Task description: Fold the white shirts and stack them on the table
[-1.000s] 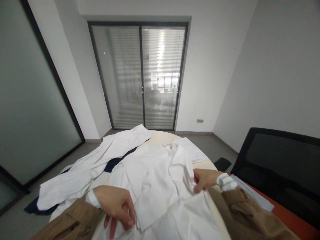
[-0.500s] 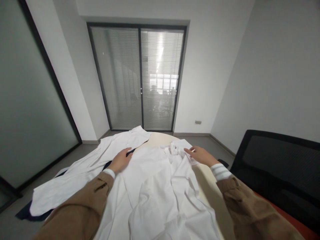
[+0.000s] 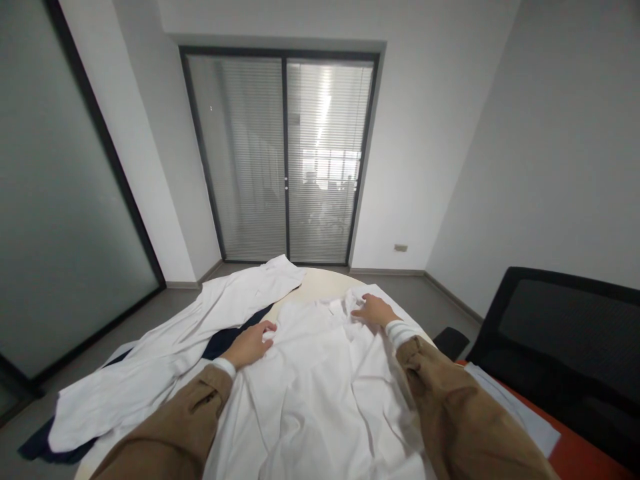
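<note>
A rumpled white shirt [image 3: 320,373] lies across the table in front of me, with its collar end away from me. My left hand [image 3: 251,345] is at the shirt's left edge, thumb and fingers curled in and closed on the fabric. At the far right, by the bunched collar, my right hand [image 3: 376,311] pinches the cloth between thumb and fingers. Left of my left hand, another white garment [image 3: 200,327] is laid out over a dark navy garment [image 3: 227,339].
The pale round-edged table [image 3: 320,283] shows beyond the shirt. To the right stands a black mesh chair [image 3: 565,333] with an orange seat [image 3: 583,460] and a folded white item [image 3: 520,407] on it. Glass doors with blinds [image 3: 240,160] are ahead.
My right hand has moved left and inward over the collar area, closing on the cloth. My left hand has shifted slightly right and nearer to me, its fingers curling in on the shirt.
</note>
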A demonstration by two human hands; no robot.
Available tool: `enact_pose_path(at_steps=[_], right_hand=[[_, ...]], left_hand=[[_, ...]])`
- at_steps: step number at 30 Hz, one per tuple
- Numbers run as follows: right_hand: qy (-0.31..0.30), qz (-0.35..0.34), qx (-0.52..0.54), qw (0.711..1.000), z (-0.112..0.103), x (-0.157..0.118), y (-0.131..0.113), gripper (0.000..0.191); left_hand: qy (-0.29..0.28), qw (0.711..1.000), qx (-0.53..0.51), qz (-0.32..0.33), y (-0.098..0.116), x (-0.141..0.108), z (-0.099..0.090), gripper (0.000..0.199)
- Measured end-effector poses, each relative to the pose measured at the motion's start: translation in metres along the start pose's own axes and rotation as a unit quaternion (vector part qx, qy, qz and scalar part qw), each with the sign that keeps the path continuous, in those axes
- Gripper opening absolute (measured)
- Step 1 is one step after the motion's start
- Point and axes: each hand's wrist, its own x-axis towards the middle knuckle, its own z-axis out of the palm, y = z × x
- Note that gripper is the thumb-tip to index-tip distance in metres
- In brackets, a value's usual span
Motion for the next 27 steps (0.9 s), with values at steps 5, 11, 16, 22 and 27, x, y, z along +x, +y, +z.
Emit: enact_pose_path(at_steps=[5,11,16,22,27], right_hand=[[-0.023,-0.053,0.024,0.998,0.002,-0.001,-0.009,0.032],[-0.036,-0.085,0.036,0.995,-0.007,0.003,-0.018,0.031],[-0.092,-0.058,-0.004,0.994,-0.006,0.002,-0.022,0.041],[-0.053,-0.020,-0.055,0.997,0.001,-0.007,-0.025,0.029],[0.018,0.010,-0.064,0.998,-0.009,-0.006,-0.023,0.031]], left_hand=[[-0.067,0.997,-0.018,-0.011,0.002,-0.001,-0.021,0.021],[-0.009,0.996,0.000,-0.085,0.002,0.016,-0.024,0.034],[0.032,0.996,0.011,-0.077,0.007,0.033,-0.010,0.030],[0.068,0.996,0.000,-0.062,0.007,0.045,0.005,0.034],[0.131,0.990,0.000,-0.050,0.002,0.043,-0.004,0.026]])
